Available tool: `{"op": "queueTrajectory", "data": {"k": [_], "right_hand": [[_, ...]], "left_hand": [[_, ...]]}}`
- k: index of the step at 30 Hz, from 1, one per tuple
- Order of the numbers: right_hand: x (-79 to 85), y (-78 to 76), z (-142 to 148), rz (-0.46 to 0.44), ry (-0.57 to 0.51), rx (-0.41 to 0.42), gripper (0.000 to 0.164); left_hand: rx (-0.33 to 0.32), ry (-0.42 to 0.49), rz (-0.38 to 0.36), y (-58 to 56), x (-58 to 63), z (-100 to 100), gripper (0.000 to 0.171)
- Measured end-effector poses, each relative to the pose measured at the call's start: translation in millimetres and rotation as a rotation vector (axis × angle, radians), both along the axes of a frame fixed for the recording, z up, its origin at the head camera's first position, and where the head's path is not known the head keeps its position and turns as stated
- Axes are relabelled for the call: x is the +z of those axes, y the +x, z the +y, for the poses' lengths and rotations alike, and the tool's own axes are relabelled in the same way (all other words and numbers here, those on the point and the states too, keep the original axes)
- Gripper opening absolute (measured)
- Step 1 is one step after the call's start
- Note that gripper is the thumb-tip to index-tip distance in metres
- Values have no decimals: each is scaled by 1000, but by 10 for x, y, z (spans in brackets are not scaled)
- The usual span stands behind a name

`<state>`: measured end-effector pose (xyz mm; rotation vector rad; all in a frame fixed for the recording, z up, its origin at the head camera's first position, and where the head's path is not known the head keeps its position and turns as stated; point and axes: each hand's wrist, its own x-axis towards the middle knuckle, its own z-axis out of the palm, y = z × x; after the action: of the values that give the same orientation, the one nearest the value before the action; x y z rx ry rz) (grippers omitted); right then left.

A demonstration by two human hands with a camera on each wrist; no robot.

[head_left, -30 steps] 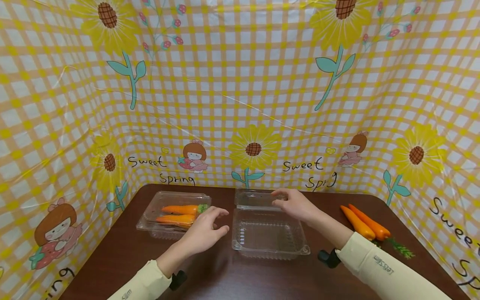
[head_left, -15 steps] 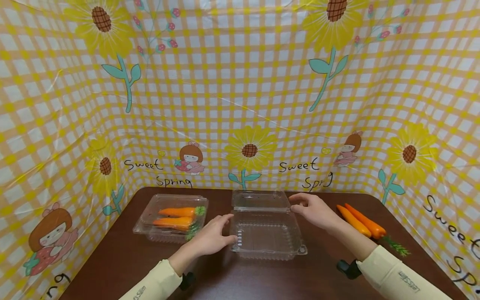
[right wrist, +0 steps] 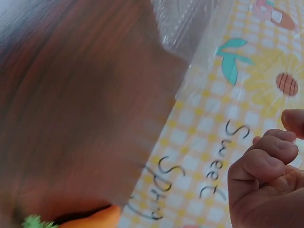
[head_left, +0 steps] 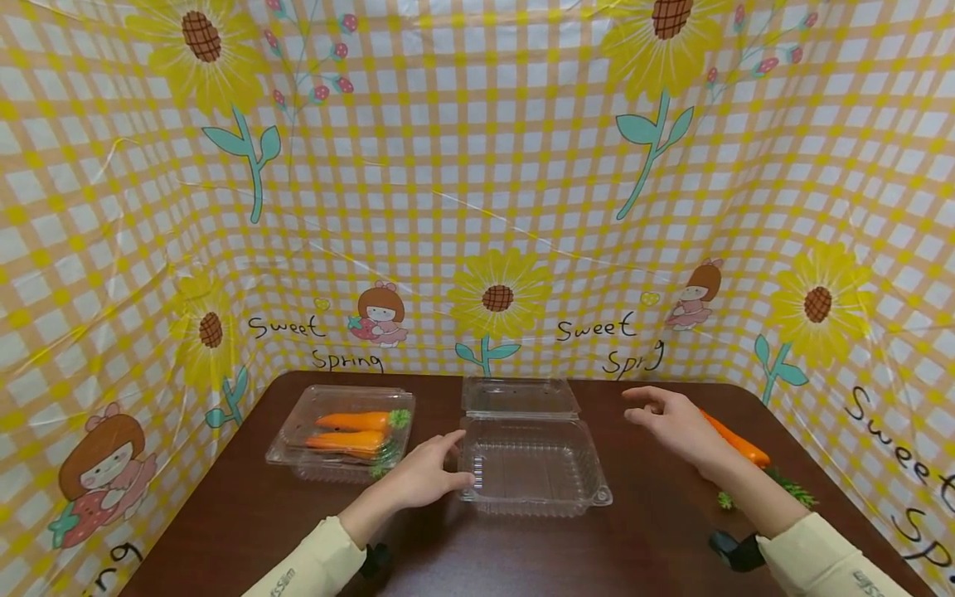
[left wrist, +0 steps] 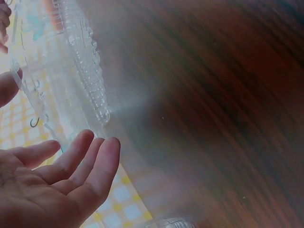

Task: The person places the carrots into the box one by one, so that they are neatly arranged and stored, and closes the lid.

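A white, yellow and peach checked sheet (head_left: 448,182), creased and shiny, walls the scene at 9, 12 and 3 o'clock, printed with sunflowers and the words "Sweet Spring". Below it spreads a dark red-brown, wood-grained bench (head_left: 522,564) with rounded far corners and a faint sheen.

On it sits an open, clear plastic hinged container (head_left: 533,501), its ribbed base holding nothing, its lid (head_left: 520,396) laid back at 12 o'clock; take this base as the dial's centre. At 9 o'clock stands a second clear plastic container (head_left: 298,431), its lid apparently down over at least two orange carrots with green tops (head_left: 351,442). The work looks about half done: that one is filled and covered, the open one neither.

The left hand (head_left: 418,477) is at 9 o'clock beside the open base, its grip wide, thumb apparently touching the rim. The right hand (head_left: 675,423) hangs between 2 and 3, well apart from it; its grip is narrow, fingers loosely curled round nothing.

At 3 o'clock, partly hidden by that hand, lies a loose orange carrot (head_left: 739,444); a small leafy green tuft (head_left: 725,500) nearby suggests another.
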<state>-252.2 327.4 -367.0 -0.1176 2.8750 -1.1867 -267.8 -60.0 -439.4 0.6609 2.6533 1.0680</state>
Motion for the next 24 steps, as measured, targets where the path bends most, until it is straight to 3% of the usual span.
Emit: {"op": "queueTrajectory", "data": {"k": [16, 24], "right_hand": [[-250, 65, 646, 38, 40, -120, 62], [-392, 59, 912, -42, 44, -200, 79]], "left_hand": [[-14, 26, -30, 20, 18, -10, 78], [-10, 19, -27, 31, 29, 6, 78]]}}
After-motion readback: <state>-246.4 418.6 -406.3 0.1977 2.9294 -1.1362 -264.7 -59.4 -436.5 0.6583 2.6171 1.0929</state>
